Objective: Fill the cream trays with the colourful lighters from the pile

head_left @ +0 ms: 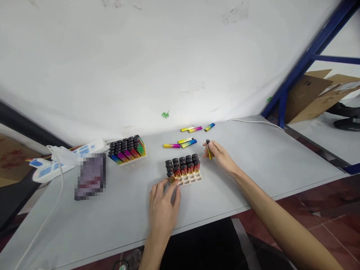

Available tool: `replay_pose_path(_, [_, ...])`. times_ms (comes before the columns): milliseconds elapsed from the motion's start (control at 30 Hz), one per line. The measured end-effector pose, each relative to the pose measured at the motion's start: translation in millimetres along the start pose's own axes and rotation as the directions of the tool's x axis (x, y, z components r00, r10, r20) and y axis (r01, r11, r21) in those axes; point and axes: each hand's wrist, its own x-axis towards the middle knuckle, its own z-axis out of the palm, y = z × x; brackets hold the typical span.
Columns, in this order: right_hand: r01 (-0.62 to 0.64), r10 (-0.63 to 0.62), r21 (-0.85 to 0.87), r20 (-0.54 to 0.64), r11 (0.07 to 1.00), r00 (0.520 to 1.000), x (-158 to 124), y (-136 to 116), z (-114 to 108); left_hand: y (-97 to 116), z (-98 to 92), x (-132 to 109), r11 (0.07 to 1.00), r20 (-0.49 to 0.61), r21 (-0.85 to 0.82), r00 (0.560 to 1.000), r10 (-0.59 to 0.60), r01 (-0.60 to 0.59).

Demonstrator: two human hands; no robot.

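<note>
My right hand [219, 154] is closed around a slim vape pen [209, 150] with a black cap and yellowish body, held upright right of a pale slotted tray [194, 181]. Rows of black-capped vape pens [184, 169] with red, shiny bodies stand in the tray, and bare slots show along its front row. At the tray's front left corner my left hand [163, 202] is bent, its fingers gripping the edge beside a gold-bodied pen [171, 176]. The contact under those fingers is partly hidden. Several yellow, pink and blue pens [188, 143] lie flat behind the tray.
A second filled block of multicoloured, black-capped pens [128, 150] stands at the left. Beside it are white power strips [47, 170] with a cable and a blurred dark object [90, 176]. A wall rises behind the table; a blue metal frame [282, 107] and cardboard box [306, 95] are at right.
</note>
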Motion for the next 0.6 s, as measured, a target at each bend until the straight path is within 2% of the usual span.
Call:
replay_pose_path(133, [0.113, -0.139, -0.356, -0.046, 0.927, 0.989, -25.1, -28.0, -13.3, 1.6, 0.2, 0.3, 0.996, 0.024, 0.083, 1.000, 0.020, -0.022])
replay_pose_path(200, [0.135, -0.170, -0.448, -0.040, 0.884, 0.985, -39.2, -46.2, -14.5, 2.2, 0.2, 0.7, 0.993, 0.041, 0.111, 0.999, 0.028, -0.032])
replay_pose_path(367, [0.238, -0.187, -0.431, 0.157, 0.870, 0.970, -66.0, -75.3, 8.7, 3.1, -0.3, 0.7, 0.994, 0.057, 0.108, 0.998, 0.026, -0.032])
replay_pose_path(500, [0.362, -0.256, -0.452, 0.279, 0.815, 0.926, -70.0, -73.7, 39.4, 4.8, -2.2, 0.4, 0.998, 0.052, 0.066, 0.999, 0.011, -0.014])
replay_pose_path(600, [0.393, -0.256, -0.503, 0.321, 0.770, 0.912, -68.3, -70.3, 56.2, 5.8, -3.9, 0.3, 0.999, 0.049, 0.034, 0.999, -0.002, 0.000])
